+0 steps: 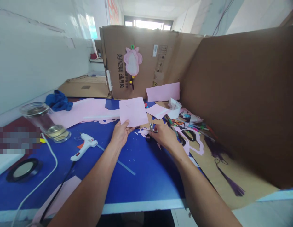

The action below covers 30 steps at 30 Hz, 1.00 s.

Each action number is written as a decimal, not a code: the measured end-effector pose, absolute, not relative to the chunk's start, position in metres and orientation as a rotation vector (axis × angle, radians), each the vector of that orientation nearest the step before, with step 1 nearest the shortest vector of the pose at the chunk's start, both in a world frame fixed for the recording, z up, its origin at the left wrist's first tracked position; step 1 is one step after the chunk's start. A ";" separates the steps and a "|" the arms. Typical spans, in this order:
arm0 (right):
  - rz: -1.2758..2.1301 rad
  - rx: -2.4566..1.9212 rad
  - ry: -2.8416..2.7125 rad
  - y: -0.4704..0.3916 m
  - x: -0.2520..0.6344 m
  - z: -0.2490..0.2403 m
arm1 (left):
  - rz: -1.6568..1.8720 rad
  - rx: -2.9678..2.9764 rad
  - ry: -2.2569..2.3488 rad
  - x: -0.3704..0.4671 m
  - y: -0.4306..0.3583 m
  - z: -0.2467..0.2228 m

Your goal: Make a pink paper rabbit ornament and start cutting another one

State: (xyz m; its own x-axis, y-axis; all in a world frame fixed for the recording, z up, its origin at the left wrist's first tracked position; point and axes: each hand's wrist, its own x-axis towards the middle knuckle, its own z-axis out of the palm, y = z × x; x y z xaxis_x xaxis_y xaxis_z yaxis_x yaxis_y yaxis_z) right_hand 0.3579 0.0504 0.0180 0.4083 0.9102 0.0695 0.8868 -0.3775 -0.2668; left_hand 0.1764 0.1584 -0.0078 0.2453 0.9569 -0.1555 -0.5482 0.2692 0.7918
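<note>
My left hand (122, 133) pinches the lower edge of a square pink paper sheet (134, 112), thumb on top, and holds it up above the blue table (141, 183). Faint pencil marks show on the sheet's upper part. Close to its lower right corner, my right hand (162, 134) is closed around a pair of scissors (150, 128); the blades point up near the paper, and a dark handle shows below the fingers. Small pink and white scraps (142, 132) lie under the sheet. Whether the blades touch the paper, I cannot tell.
On the left are a white glue gun (84, 146) with a glue stick, a glass jar (57, 132), black tape (25, 169) and a blue cloth (58, 101). Cardboard walls (241, 94) stand behind and right. Pink cutouts (196, 146) and purple tassels (231, 183) lie at right.
</note>
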 end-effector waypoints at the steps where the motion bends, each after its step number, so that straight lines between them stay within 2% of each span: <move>1: 0.152 -2.451 -1.609 0.049 0.353 0.019 | 1.147 0.675 0.722 0.177 0.158 -0.008; 13: 0.167 -2.502 -1.596 0.050 0.336 0.014 | 1.122 0.604 0.675 0.174 0.155 -0.015; 20: 0.217 -2.191 -1.390 0.052 0.348 0.015 | 1.095 0.514 0.590 0.174 0.157 -0.010; 26: 0.752 -1.527 -1.281 0.062 0.336 0.007 | 1.024 0.506 0.453 0.174 0.149 -0.002; 30: 0.935 -1.361 -1.237 0.063 0.318 0.003 | 1.015 0.456 0.446 0.176 0.145 0.002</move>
State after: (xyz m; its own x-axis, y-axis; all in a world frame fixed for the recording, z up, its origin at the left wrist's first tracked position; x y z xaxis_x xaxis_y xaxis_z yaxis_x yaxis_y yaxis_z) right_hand 0.3181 0.0634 0.0034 0.1681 0.9819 0.0877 0.1834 0.0563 -0.9814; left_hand 0.1763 0.1450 0.0024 0.4557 0.8788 -0.1417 -0.6988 0.4518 0.5545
